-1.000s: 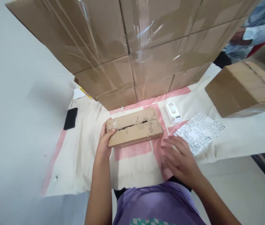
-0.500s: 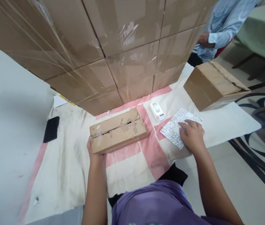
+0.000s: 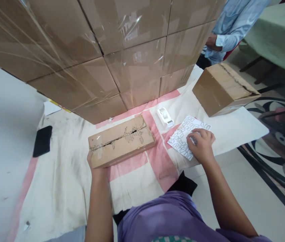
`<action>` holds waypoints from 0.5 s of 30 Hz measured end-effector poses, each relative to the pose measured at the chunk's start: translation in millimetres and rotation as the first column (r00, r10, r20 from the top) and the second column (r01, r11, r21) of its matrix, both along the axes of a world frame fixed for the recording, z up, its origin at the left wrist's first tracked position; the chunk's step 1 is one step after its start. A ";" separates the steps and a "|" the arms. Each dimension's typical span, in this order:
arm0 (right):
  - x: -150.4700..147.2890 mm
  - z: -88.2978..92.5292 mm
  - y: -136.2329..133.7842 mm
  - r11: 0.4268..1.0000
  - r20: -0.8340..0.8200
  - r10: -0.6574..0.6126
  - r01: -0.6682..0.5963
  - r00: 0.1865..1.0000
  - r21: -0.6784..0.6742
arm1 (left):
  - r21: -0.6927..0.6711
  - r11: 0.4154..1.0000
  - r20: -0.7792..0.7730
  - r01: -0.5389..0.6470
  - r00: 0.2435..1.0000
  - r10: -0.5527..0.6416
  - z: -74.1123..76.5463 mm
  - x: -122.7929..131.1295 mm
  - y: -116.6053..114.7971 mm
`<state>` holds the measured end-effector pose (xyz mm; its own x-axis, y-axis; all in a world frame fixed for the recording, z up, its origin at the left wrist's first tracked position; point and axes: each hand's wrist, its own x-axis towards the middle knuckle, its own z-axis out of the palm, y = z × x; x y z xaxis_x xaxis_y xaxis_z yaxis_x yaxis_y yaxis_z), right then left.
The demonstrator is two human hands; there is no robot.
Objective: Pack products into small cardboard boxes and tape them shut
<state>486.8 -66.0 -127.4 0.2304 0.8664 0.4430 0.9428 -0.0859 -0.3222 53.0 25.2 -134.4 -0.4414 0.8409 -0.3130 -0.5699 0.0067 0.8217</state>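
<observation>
A long, low cardboard box [image 3: 120,141] with a scuffed, torn seam along its top lies on the cloth in front of me. My left hand [image 3: 91,159] grips its left end, the fingers mostly hidden by the box. Farther right are white sheets of paper [image 3: 181,143] printed with small outlined shapes. Over their right part rests my right hand [image 3: 201,143], palm down, its fingers bent and the thumb apart from the index finger. Between box and paper stands a white tape dispenser [image 3: 165,117] with a roll in it, touched by neither hand.
A tall stack of taped cardboard boxes [image 3: 137,60] rises behind the work area. Another cardboard box [image 3: 223,89] sits at the right. A dark flat object [image 3: 42,141] lies left, near the wall. Beyond the stack is a person in a light blue shirt [image 3: 238,25].
The view has shifted slightly, moving the scene left in the picture. My right fingers are more bent over the paper. My left hand stays at the box's end.
</observation>
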 end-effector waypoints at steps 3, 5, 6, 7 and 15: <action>1.9 2.1 -3.1 1.000 -0.109 0.026 -0.027 0.994 -0.007 | -0.012 1.000 -0.015 -0.009 1.000 0.009 2.0 1.5 -1.8; 3.3 2.1 -5.1 0.999 -0.242 -0.002 -0.010 0.970 -0.047 | -0.015 1.000 -0.030 -0.008 1.000 0.007 3.8 2.8 -3.0; 3.8 1.6 -5.7 0.998 -0.303 -0.031 0.010 0.952 -0.070 | -0.016 1.000 -0.042 -0.010 0.999 0.009 4.8 3.7 -3.6; 4.2 0.7 -6.0 0.996 -0.349 -0.063 0.034 0.935 -0.086 | -0.015 1.000 -0.056 -0.012 0.998 0.012 5.7 4.7 -4.1; 2.5 11.9 -8.0 0.987 -0.290 0.022 0.024 0.957 0.157 | 0.032 0.999 -0.200 0.018 0.980 -0.011 17.2 9.5 -7.3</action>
<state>489.3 -74.0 -115.4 0.3700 0.7911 0.4871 0.8065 -0.0133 -0.5911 62.4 17.9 -117.2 -0.4801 0.8561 -0.1913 -0.3943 -0.0158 0.9189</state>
